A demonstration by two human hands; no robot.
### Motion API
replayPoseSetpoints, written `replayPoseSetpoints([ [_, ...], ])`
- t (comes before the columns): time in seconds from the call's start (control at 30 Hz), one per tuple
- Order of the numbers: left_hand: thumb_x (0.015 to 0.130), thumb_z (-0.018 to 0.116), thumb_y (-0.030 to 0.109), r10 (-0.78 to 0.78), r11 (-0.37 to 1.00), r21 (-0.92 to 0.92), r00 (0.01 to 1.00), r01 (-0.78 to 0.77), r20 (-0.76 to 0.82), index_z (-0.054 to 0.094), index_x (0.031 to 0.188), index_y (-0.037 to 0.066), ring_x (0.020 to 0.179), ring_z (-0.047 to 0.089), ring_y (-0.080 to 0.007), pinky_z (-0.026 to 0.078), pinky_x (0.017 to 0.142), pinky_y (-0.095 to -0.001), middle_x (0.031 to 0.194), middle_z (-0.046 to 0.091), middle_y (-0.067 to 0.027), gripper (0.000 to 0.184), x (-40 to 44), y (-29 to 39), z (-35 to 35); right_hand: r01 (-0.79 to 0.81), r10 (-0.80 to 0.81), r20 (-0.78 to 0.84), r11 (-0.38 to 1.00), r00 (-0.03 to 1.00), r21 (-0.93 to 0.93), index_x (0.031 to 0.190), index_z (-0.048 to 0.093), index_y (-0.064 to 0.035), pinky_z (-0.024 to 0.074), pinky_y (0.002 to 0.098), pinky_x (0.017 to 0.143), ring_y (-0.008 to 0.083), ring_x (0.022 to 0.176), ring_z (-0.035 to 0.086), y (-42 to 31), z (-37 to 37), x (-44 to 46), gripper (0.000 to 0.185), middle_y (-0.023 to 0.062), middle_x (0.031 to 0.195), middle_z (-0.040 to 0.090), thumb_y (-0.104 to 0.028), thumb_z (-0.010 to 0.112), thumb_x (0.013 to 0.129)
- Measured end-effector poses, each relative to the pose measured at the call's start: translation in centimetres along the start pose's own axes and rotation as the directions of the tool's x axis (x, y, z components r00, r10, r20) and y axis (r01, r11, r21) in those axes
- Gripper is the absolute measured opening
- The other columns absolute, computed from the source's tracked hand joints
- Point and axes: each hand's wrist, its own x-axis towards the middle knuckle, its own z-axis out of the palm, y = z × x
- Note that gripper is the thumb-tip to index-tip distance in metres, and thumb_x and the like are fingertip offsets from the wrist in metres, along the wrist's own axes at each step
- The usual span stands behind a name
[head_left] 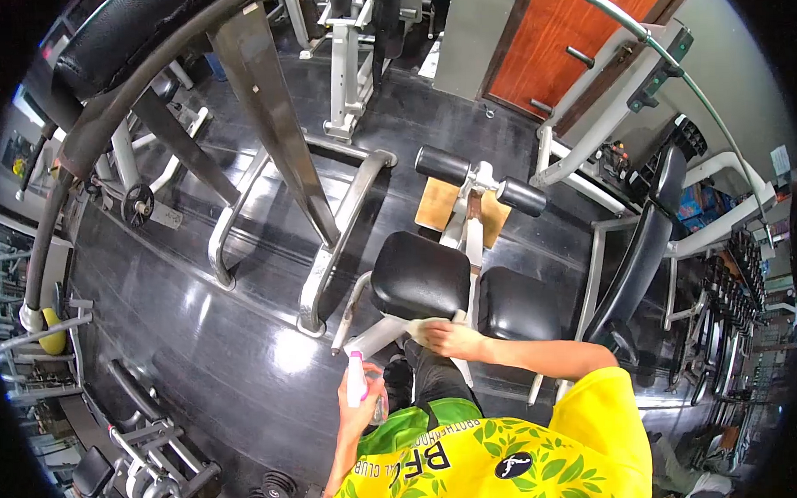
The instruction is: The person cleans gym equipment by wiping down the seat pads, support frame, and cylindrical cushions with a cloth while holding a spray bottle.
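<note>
Low in the middle of the head view, my left hand (355,414) is wrapped round a spray bottle (357,379) with a white and pink top. My right hand (453,340) presses a pale cloth (415,333) against the white metal frame (377,335) of a bench, just below its seat. Above that hand is the black padded seat (420,273), and a second black pad (518,303) lies to its right. Black foam rollers (443,164) sit at the bench's far end. Part of the cloth is hidden under my fingers.
A tall machine with a grey upright (276,122) stands at the left. To the right is a black backrest (636,258) under a long metal bar (719,115). Weight plates (272,494) lie on the dark floor. Racks of dumbbells (746,281) line the right side.
</note>
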Motion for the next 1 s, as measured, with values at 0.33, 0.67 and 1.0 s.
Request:
replayPoseSetpoints([
  [0.33,0.081,0.062,0.001,0.006,1.0,-0.013,0.998,-0.005,0.067,0.053,0.102,0.003,0.063,0.058,-0.0078,0.048,0.059,-0.0242,0.086,0.061,-0.0032,0.024,0.2,-1.3,-0.5,-0.375,0.287,0.254,0.537,0.924,0.756,0.114,0.058,-0.0183,0.0528,0.0342,0.082,0.02,0.1,0.061,4.6,-6.7,-5.4,0.048,-0.0029,0.115,0.061,-0.007,0.062,0.068],
  [0.67,0.081,0.062,0.001,0.045,0.998,0.049,0.998,-0.043,-0.049,0.054,0.102,0.002,0.062,0.057,-0.0072,0.046,0.058,-0.0241,0.081,0.06,-0.0026,0.022,-1.1,-2.3,-1.5,-0.29,0.303,-0.046,0.941,0.952,0.176,0.124,0.053,-0.0043,0.0261,0.043,0.109,0.0327,0.13,0.036,-0.7,-1.4,13.2,0.044,0.0188,0.133,0.047,-0.019,0.046,0.083],
  [1.0,0.082,0.062,0.006,0.051,0.998,0.035,0.992,-0.047,-0.119,0.052,0.102,0.0,0.061,0.057,-0.0078,0.047,0.059,-0.0242,0.077,0.06,-0.0042,0.023,-4.2,-3.1,0.5,-0.405,0.439,0.205,0.895,0.875,-0.189,0.13,0.043,0.0073,0.0206,0.0509,0.108,0.0365,0.132,0.033,-3.8,-0.9,13.7,0.055,0.0214,0.139,0.039,-0.027,0.039,0.087],
])
